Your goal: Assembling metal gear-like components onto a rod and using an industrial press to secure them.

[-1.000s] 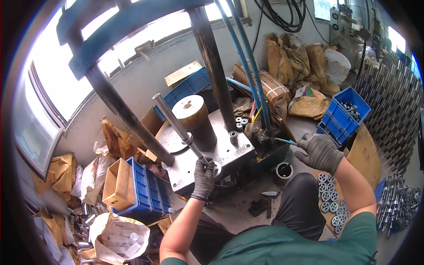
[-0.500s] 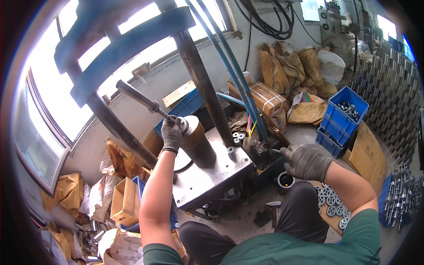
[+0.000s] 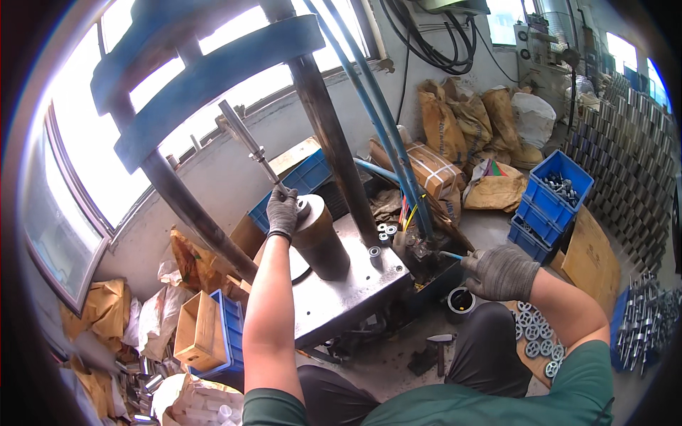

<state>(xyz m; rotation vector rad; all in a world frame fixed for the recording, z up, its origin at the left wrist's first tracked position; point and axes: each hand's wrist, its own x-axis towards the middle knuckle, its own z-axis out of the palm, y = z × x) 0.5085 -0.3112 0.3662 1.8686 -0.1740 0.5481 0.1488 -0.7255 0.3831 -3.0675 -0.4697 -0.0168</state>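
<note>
My left hand (image 3: 283, 211), in a grey knit glove, is closed round the lower end of a steel shaft (image 3: 245, 130) with a collar partway along it. The shaft leans up and to the left. Right beneath that hand stands a thick dark metal cylinder (image 3: 323, 245) with a pale top, on the press bed (image 3: 320, 302). My gloved right hand (image 3: 503, 273) is wrapped round a thin lever (image 3: 452, 255) whose tip points left. Several small ring-shaped parts (image 3: 385, 233) and a short sleeve (image 3: 375, 256) sit on the bed's right corner.
Blue press columns and a crossbar (image 3: 220, 74) rise over the bed. Blue crates of metal parts (image 3: 558, 181) stand at the right, near a rack of shafts (image 3: 643, 326). A hammer (image 3: 440, 348) lies on the floor by my knee. A wooden box (image 3: 202, 330) is at the left.
The shaft in my left hand has swung more upright, its upper end moving right and up. My right hand stays on the lever, shifted slightly down in view.
</note>
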